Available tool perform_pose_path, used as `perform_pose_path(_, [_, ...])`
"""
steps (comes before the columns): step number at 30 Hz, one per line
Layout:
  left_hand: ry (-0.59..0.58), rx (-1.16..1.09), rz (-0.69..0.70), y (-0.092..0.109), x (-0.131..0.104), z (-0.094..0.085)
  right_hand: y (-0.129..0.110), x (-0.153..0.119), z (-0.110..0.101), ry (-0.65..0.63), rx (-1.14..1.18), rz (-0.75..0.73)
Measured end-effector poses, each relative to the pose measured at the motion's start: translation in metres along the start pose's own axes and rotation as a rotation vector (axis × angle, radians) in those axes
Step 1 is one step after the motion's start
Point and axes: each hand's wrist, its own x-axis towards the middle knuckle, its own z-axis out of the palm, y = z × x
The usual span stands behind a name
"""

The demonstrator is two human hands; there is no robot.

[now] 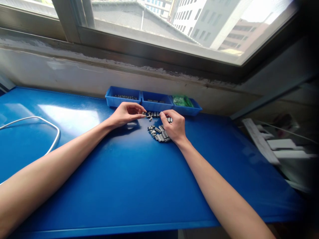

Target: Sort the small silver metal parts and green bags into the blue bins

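Note:
My left hand (126, 113) is over the blue table, thumb and fingertips brought together on a small metal piece (144, 113), too small to name surely. Just right of those fingertips lie several small screw-like metal parts (150, 116) and short dark cylinders (156, 114). My right hand (175, 125) is closed, its thumb and index finger pinched beside these cylinders; what they hold, if anything, I cannot make out. Below and left of the right hand a loose pile of grey metal cylinders (163, 136) lies on the table, partly hidden by that hand, with more small screw-like parts (152, 129) at its left.
Behind the hands stand a blue bin (114, 101) with small metal parts, a middle blue bin (157, 106) with dark pieces, and a right bin holding green plastic bags (182, 100). A white cable (56, 134) curves over the left of the blue table (129, 186). A window is behind.

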Motion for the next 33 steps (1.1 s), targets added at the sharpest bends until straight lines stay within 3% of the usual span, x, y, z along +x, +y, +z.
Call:
perform_pose_path(10, [0.054,0.005,-0.027,0.001,-0.002,-0.001,0.0,0.0,0.0,-0.013,0.02,-0.001])
perform_pose_path(17, [0.402,-0.359,-0.007,0.003,0.008,-0.006,0.0,0.0,0.0,-0.021,0.031,0.001])
perform_pose_path(21, [0.455,-0.475,-0.015,0.013,0.011,-0.009,0.0,0.0,0.0,-0.016,0.031,-0.003])
perform_pose_path(27, [0.401,-0.425,-0.023,0.019,0.009,-0.003,-0.001,0.001,-0.001,-0.022,0.019,0.023])
perform_pose_path(33, [0.138,0.167,0.121,0.005,0.004,0.012,-0.001,0.001,-0.001,0.003,-0.014,0.075])
